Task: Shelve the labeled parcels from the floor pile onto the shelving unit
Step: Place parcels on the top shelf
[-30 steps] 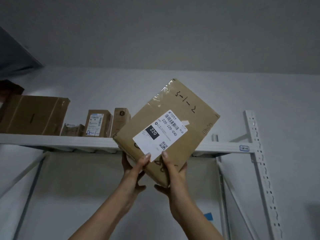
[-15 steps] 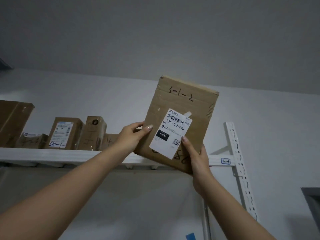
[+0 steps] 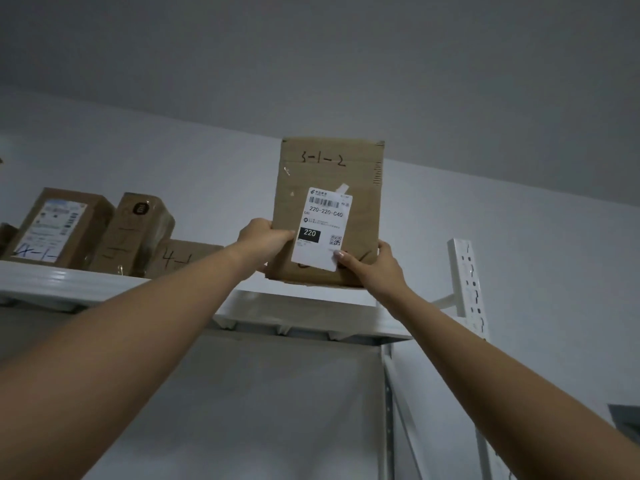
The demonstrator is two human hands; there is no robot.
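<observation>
A flat brown cardboard parcel [image 3: 329, 181] marked "3-1-2", with a white label reading 220-220-C40, stands upright at the top shelf [image 3: 304, 315] of the white shelving unit. Its lower edge is level with the shelf's top; I cannot tell whether it rests there. My left hand [image 3: 265, 242] grips its lower left edge. My right hand [image 3: 374, 265] grips its lower right corner, thumb on the label. Both arms reach upward.
Three brown parcels sit on the shelf's left part: one with a white label [image 3: 62, 226], a tall one [image 3: 138, 230] and a low one marked "4-1" [image 3: 183, 258]. A white perforated upright [image 3: 467, 282] stands to the right. The wall is close behind.
The parcel went from tilted below the shelf to upright at shelf height, moving up and back. My left hand shifted to the parcel's left edge, my right to the lower right corner.
</observation>
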